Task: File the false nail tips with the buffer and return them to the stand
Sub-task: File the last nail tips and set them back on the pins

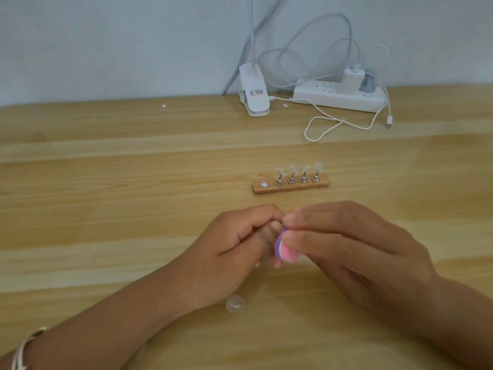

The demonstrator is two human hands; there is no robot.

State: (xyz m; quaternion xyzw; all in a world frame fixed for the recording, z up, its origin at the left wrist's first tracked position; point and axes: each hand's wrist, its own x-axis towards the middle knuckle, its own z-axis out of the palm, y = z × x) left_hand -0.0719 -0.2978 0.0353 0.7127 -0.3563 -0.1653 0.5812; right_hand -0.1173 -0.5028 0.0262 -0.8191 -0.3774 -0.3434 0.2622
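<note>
A small wooden stand (290, 186) lies on the table beyond my hands, with several clear nail tips (299, 169) upright on metal holders and its leftmost spot bare. My right hand (346, 249) grips a pink and purple buffer (285, 251). My left hand (240, 241) has its fingers curled close against the buffer's top; what it pinches is hidden by the fingers. A clear loose nail tip (236, 303) lies on the table under my left wrist.
At the back stand a white clip lamp base (253, 89) and a white power strip (338, 97) with plugs. A loose white cable (333, 124) loops forward of it. The wooden table (106, 182) runs wide to both sides.
</note>
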